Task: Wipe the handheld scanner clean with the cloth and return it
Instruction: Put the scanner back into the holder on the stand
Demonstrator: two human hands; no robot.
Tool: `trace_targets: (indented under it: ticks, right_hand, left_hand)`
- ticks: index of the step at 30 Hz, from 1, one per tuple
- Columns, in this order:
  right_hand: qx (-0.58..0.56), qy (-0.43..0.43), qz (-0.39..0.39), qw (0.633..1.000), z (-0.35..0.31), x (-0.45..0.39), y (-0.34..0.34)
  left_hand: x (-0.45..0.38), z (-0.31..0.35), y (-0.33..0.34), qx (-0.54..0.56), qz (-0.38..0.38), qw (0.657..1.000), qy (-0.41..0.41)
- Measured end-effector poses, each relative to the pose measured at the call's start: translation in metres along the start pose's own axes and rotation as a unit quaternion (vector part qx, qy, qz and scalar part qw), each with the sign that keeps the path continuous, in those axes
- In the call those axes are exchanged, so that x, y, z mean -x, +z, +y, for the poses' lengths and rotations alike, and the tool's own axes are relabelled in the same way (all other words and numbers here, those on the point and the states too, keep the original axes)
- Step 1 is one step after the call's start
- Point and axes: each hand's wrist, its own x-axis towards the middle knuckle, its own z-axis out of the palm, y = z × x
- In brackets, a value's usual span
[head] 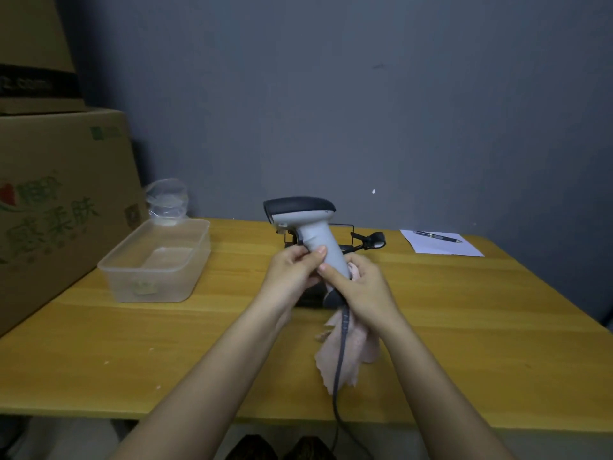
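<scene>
Here, left hand (295, 270) clamped on grey plastic pistol-grip scanner (306, 227); right hand (358, 287) presses pale pink cloth (348, 353) against handle. Risk: dangling grey cable (341, 346) snagging yellow wooden surface (166, 343) edge.

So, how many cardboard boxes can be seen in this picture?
2. The large printed box stands at the left, against the table's edge; the second box sits on top of it. Others may lie out of view.

Both bare forearms are extended forward and angled inward until the hands meet. The left hand (293, 272) is curled shut, thumb laid across the front. The right hand (360, 287) is closed just beside it, fingers wrapped and touching the left.
</scene>
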Motion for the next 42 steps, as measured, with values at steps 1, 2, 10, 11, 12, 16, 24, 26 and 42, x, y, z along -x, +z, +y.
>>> trace_targets:
  ticks: [1, 2, 10, 11, 12, 16, 24, 26, 42]
  right_hand:
    - [-0.016, 0.010, -0.028, 0.999, -0.001, 0.000, -0.003]
    - [-0.041, 0.024, -0.066, 0.997, -0.001, 0.001, -0.007]
    - [-0.014, 0.008, 0.099, 0.995, 0.011, -0.010, -0.032]
    - [0.015, 0.011, 0.127, 0.992, 0.017, -0.016, -0.040]
    - [0.041, 0.019, 0.146, 0.988, 0.024, -0.022, -0.049]
    - [0.118, 0.059, 0.189, 0.973, 0.050, -0.051, -0.084]
    - [0.115, 0.130, 0.181, 0.968, 0.110, -0.106, -0.101]
    - [0.109, 0.137, 0.176, 0.969, 0.120, -0.116, -0.097]
    - [0.279, 0.087, 0.195, 0.936, 0.125, -0.129, -0.069]
  left_hand:
    - [-0.003, 0.000, 0.000, 0.011, 0.003, 1.000, -0.012]
    - [-0.006, 0.000, -0.001, 0.020, 0.001, 1.000, -0.023]
    - [-0.039, -0.004, 0.027, -0.144, -0.019, 0.988, 0.058]
    - [-0.046, -0.004, 0.032, -0.180, -0.018, 0.980, 0.085]
    - [-0.054, -0.006, 0.037, -0.221, -0.023, 0.969, 0.108]
    - [-0.096, -0.025, 0.059, -0.422, -0.039, 0.892, 0.159]
    - [-0.193, -0.065, 0.091, -0.746, -0.075, 0.643, 0.155]
    - [-0.207, -0.069, 0.090, -0.783, -0.067, 0.608, 0.112]
    - [-0.217, -0.087, 0.082, -0.811, -0.060, 0.568, 0.127]
